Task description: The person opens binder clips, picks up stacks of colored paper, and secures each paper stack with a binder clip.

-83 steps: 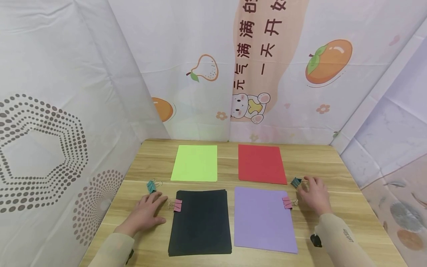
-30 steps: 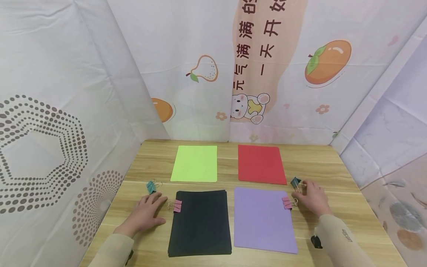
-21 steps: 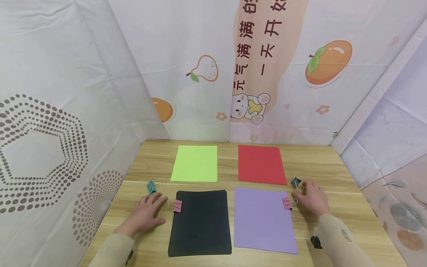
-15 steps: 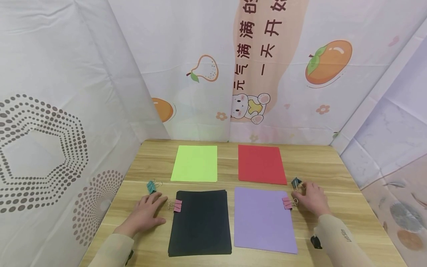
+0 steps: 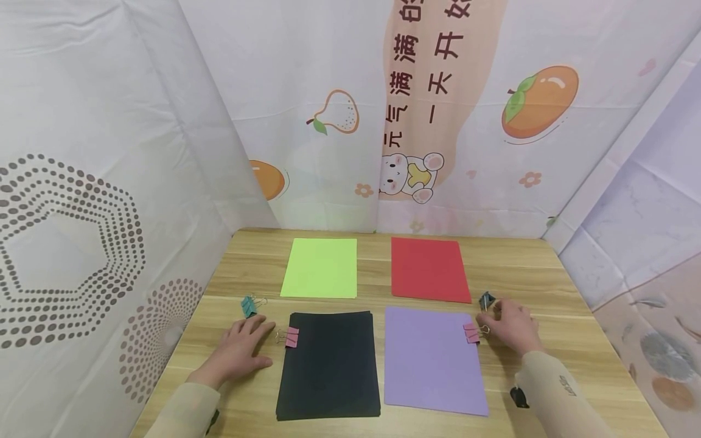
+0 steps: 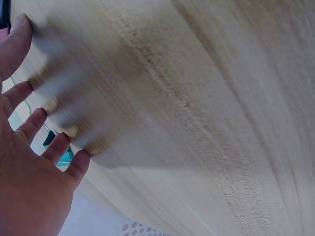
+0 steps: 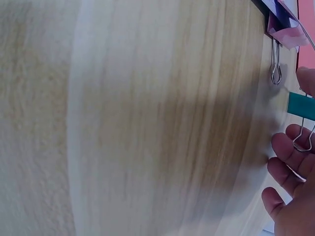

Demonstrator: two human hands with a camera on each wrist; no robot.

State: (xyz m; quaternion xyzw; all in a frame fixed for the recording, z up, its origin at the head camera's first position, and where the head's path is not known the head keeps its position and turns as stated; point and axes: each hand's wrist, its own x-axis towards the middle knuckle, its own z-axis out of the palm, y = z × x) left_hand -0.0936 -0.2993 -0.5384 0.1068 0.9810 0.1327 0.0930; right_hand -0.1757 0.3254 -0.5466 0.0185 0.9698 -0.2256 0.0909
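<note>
The teal clip [image 5: 486, 300] sits on the right side of the table [image 5: 374, 274], near a corner of the red paper [image 5: 429, 271]. The right hand [image 5: 512, 325] pinches it by its wire handles, with the thumb on one and fingertips on the other. The left hand [image 5: 237, 348] rests loosely on the table, its fingers spread and holding nothing, near a second teal clip [image 5: 249, 306]. Whether it touches that clip is hard to tell.

The teal clip should be light and hard to break. Its body looks stiff and springy, so it would likely take a firm squeeze. The thin wires look smooth and might slip, so the round ends of the handles seem the best place to hold.

No box or cup can be seen. One pink clip [image 5: 292, 337] bites the left edge of the black paper [image 5: 328, 371], and another pink clip [image 5: 471, 333] bites the right edge of the purple paper [image 5: 432, 362]. The lime paper [image 5: 320, 267] lies flat behind the black paper.
</note>
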